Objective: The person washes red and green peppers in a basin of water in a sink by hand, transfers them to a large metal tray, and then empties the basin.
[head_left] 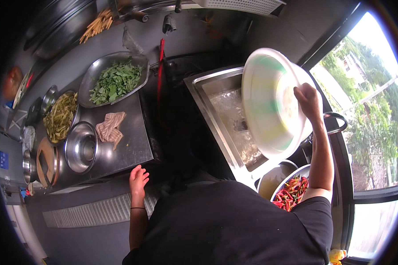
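Observation:
My right hand (309,99) grips the rim of a large white plastic basin (268,99), tilted on its side over the right part of a stainless-steel sink (212,109) with water in it. Green and yellow tints show on the basin's inner wall. Near the front corner of the steel counter (129,152), my left hand (138,179) is raised with its fingers apart and holds nothing. A crumpled striped cloth (109,127) lies on that counter, close to a shiny steel bowl (81,147).
A metal pan (85,92) of leafy greens (117,79) and a bowl of sliced vegetables (60,116) stand on the counter, left of a round board (45,159). Below the sink are a pot of liquid (273,179) and a bowl of red chilies (292,192). A window (371,106) is at right.

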